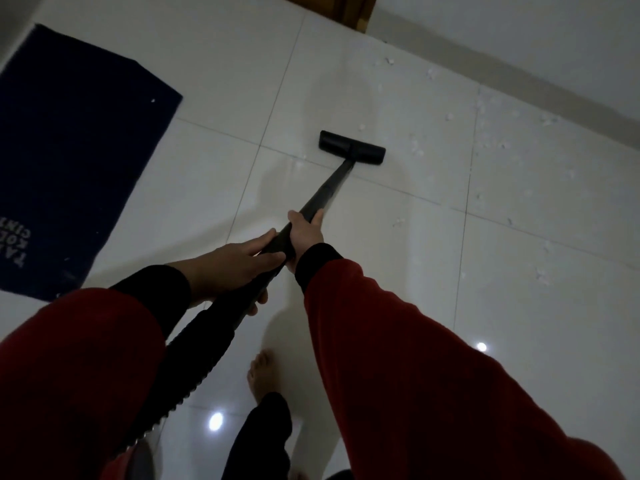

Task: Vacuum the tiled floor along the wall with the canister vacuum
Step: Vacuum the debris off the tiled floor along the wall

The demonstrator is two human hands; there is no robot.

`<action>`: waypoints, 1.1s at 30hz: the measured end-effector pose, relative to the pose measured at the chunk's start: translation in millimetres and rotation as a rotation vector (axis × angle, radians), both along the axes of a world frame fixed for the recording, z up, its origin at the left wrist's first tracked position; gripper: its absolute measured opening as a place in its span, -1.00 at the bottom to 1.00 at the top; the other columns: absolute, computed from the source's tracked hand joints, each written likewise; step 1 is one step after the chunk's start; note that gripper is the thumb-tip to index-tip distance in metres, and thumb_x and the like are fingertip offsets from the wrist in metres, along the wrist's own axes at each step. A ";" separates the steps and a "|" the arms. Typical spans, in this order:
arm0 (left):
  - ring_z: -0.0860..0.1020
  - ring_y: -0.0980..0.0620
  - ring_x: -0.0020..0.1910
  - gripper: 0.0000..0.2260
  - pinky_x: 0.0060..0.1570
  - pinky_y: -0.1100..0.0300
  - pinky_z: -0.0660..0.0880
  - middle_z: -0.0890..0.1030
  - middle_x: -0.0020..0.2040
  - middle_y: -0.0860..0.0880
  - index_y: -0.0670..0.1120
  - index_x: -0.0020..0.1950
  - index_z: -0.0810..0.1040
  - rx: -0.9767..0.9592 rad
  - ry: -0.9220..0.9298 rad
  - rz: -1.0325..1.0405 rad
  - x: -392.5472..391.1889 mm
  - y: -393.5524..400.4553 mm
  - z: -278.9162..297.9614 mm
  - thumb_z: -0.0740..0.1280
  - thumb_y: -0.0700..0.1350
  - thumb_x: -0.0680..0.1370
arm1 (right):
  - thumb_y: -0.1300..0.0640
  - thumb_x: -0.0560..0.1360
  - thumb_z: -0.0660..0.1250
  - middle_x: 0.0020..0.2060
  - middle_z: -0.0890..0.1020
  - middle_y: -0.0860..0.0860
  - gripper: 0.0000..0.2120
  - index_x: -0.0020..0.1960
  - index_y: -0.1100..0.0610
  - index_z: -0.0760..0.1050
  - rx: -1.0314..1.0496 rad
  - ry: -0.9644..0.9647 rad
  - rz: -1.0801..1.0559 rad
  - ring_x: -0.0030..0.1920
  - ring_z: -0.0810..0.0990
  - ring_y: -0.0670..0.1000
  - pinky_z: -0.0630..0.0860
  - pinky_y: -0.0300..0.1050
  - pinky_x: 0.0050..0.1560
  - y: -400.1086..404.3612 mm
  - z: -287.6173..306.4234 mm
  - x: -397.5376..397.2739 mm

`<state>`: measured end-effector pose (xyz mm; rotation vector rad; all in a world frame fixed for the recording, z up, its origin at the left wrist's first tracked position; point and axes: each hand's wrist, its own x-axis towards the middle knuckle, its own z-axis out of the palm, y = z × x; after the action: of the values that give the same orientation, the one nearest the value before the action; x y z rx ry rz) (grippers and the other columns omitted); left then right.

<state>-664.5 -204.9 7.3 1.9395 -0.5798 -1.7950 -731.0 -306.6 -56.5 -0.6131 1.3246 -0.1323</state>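
A black vacuum wand [329, 187] slants from my hands up to a flat black floor head [351, 147] that rests on the white tiled floor [398, 271]. My right hand [306, 233] grips the wand higher up. Just behind it, my left hand [232, 263] holds the wand where the ribbed black hose [194, 362] joins it. The hose runs down past my left red sleeve. Small white scraps [498, 142] lie scattered on the tiles to the right of the head, toward the wall [519, 39]. The canister is not in view.
A dark blue mat [69, 150] with white lettering lies on the floor at the left. A brown wooden door frame [356, 12] meets the wall at the top. My bare foot [261, 374] stands on the tiles below my hands.
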 end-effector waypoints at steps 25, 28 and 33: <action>0.55 0.02 -0.53 -0.49 -0.41 0.25 0.49 0.59 -0.35 -0.12 0.26 0.50 0.07 -0.004 -0.037 0.077 68.5 -222.9 -19.7 0.18 0.08 0.60 | 0.07 0.57 0.16 0.11 0.35 0.07 -0.28 0.50 -0.29 -0.22 -0.021 -0.006 0.069 0.12 0.51 0.21 0.52 0.23 0.17 -228.5 -32.3 78.7; 0.54 0.01 -0.51 -0.50 -0.40 0.24 0.49 0.59 -0.32 -0.13 0.28 0.49 0.07 0.008 -0.026 0.098 74.9 -247.8 -18.4 0.18 0.08 0.60 | 0.06 0.57 0.17 -0.02 0.39 0.05 -0.29 0.50 -0.30 -0.22 -0.009 -0.002 0.092 0.13 0.53 0.23 0.52 0.25 0.17 -254.3 -37.9 87.8; 0.54 0.00 -0.50 -0.50 -0.37 0.22 0.51 0.58 -0.30 -0.15 0.28 0.49 0.09 0.008 0.009 0.132 92.7 -287.9 -20.7 0.19 0.08 0.59 | 0.07 0.56 0.17 -0.12 0.39 0.00 -0.28 0.49 -0.31 -0.21 -0.001 -0.013 0.083 0.10 0.53 0.22 0.53 0.24 0.15 -297.8 -44.5 105.7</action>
<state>-571.8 -492.7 -13.4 1.9271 -0.4318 -1.7259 -625.3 -604.4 -100.9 -0.6666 1.2845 -0.0690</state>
